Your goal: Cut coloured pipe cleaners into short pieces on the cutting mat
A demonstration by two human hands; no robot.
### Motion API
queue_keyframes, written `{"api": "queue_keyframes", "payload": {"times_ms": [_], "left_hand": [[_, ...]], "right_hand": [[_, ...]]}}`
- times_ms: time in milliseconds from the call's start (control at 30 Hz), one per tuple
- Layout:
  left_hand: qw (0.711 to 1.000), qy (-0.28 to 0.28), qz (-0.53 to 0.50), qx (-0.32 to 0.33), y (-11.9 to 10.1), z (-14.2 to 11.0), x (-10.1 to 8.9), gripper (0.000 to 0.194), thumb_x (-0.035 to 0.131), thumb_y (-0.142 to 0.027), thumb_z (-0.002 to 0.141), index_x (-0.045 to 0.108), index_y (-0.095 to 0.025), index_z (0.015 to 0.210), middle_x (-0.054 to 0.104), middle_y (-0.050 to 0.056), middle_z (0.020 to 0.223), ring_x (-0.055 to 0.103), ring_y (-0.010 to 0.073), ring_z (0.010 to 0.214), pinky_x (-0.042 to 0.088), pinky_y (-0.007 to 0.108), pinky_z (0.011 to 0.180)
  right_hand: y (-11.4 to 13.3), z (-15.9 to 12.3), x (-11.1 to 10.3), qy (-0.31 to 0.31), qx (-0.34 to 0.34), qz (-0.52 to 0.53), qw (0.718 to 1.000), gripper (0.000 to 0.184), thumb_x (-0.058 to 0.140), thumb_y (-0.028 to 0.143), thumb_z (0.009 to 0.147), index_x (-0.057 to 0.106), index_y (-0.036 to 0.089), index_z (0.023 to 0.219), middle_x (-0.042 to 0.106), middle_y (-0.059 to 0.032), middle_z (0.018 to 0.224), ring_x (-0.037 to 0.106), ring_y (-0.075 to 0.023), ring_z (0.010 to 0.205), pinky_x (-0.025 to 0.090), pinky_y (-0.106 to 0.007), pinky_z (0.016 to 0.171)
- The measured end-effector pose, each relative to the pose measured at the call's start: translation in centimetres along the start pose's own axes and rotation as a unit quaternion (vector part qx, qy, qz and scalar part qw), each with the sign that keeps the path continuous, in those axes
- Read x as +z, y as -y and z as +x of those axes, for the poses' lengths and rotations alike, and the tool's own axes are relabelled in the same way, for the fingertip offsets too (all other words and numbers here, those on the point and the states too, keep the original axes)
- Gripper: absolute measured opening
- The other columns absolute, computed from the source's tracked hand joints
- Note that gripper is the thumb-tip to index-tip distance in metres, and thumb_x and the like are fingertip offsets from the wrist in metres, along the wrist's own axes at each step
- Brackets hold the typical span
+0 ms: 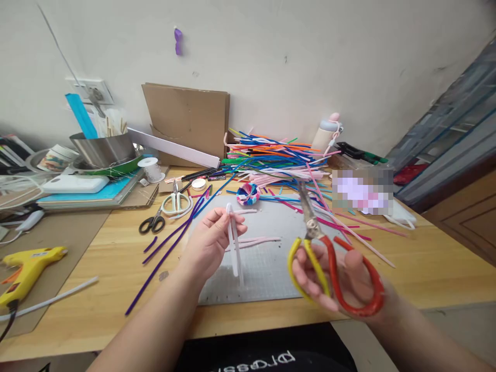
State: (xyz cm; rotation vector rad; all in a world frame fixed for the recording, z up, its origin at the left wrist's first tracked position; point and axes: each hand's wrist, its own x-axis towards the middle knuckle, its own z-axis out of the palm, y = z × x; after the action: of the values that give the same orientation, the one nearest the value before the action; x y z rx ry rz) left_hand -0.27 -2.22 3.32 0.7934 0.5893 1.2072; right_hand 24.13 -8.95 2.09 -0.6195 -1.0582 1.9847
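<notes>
Pinched in my left hand [217, 232] is a white pipe cleaner [234, 253], folded over at the top so its two legs hang down over the grey cutting mat [263, 281]. My right hand [341, 274] grips large scissors [312, 227] by their handles, one loop yellow and one red. The scissor blades point up and away, blurred, apart from the pipe cleaner. Pale pink pipe cleaner pieces [258, 241] lie on the mat behind my left hand. A round pink, blue and white pipe cleaner coil [248, 194] rests at the mat's far edge.
A heap of coloured pipe cleaners [275, 155] lies against the wall beside cardboard sheets [189, 121]. Purple pipe cleaners [166, 253], white scissors [176, 201] and black scissors [152, 223] are left of the mat. A yellow glue gun [27, 271] sits far left; a bottle [326, 135] stands behind.
</notes>
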Motion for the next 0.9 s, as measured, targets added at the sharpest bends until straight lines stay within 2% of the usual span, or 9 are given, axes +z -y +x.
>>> {"api": "queue_keyframes", "payload": {"times_ms": [67,133,233,367,567,700,900], "left_hand": [[1.000,0.014,0.008,-0.007,0.0,-0.2,0.1,0.019,0.068,-0.030,0.077,0.056,-0.016,0.080,0.068,0.000,0.079,0.065,0.0110,0.067,0.049,0.022,0.065],[0.999,0.028,0.001,-0.015,0.0,-0.3,0.2,0.020,0.070,-0.028,0.076,0.054,-0.016,0.080,0.068,0.000,0.076,0.064,0.0097,0.063,0.048,0.020,0.061],[0.999,0.048,-0.019,-0.010,0.0,-0.5,0.4,0.022,0.072,-0.024,0.074,0.053,-0.017,0.082,0.067,-0.001,0.073,0.062,0.0086,0.060,0.047,0.020,0.061],[0.998,0.061,-0.025,0.005,0.1,-0.6,0.6,0.019,0.071,-0.022,0.074,0.056,-0.016,0.082,0.067,-0.002,0.068,0.059,0.0066,0.056,0.044,0.018,0.059],[0.996,0.085,-0.017,0.019,0.3,-0.7,0.5,0.014,0.068,-0.021,0.078,0.055,-0.017,0.077,0.067,-0.003,0.066,0.056,0.0056,0.050,0.043,0.020,0.058],[0.997,0.080,-0.003,0.024,0.4,-0.8,0.6,0.017,0.069,-0.023,0.077,0.053,-0.016,0.075,0.067,-0.003,0.065,0.055,0.0055,0.049,0.042,0.020,0.057],[0.997,0.076,0.006,0.025,0.4,-0.8,0.7,0.019,0.070,-0.023,0.076,0.053,-0.016,0.075,0.067,-0.002,0.065,0.055,0.0048,0.048,0.043,0.019,0.056]], "right_hand": [[-1.3,0.8,1.5,0.067,0.023,0.029,0.997,0.065,0.057,0.076,0.064,0.058,0.021,0.098,0.049,-0.0044,0.081,0.046,-0.0114,0.059,0.041,-0.018,0.039],[-2.2,1.4,2.4,0.096,0.047,0.018,0.994,0.067,0.058,0.079,0.060,0.056,0.019,0.091,0.047,-0.0014,0.073,0.043,-0.0088,0.052,0.042,-0.017,0.035],[-2.8,1.9,3.0,0.091,0.056,-0.041,0.993,0.071,0.056,0.082,0.056,0.051,0.017,0.085,0.046,0.0011,0.067,0.043,-0.0071,0.047,0.044,-0.018,0.034],[-2.8,2.0,3.4,0.097,0.081,-0.062,0.990,0.075,0.039,0.086,0.063,0.049,0.016,0.085,0.045,0.0000,0.070,0.046,-0.0079,0.051,0.045,-0.017,0.038],[-2.2,2.0,4.2,0.080,0.119,-0.016,0.990,0.076,0.033,0.090,0.061,0.044,0.016,0.077,0.040,0.0019,0.066,0.041,-0.0061,0.048,0.041,-0.015,0.034],[-1.9,1.8,4.5,0.072,0.133,0.010,0.988,0.078,0.033,0.090,0.060,0.045,0.015,0.078,0.041,0.0010,0.068,0.042,-0.0062,0.048,0.041,-0.015,0.033],[-2.2,1.2,4.3,0.112,0.098,0.048,0.988,0.076,0.028,0.086,0.068,0.048,0.014,0.083,0.043,0.0013,0.066,0.043,-0.0058,0.046,0.039,-0.014,0.033]]}}
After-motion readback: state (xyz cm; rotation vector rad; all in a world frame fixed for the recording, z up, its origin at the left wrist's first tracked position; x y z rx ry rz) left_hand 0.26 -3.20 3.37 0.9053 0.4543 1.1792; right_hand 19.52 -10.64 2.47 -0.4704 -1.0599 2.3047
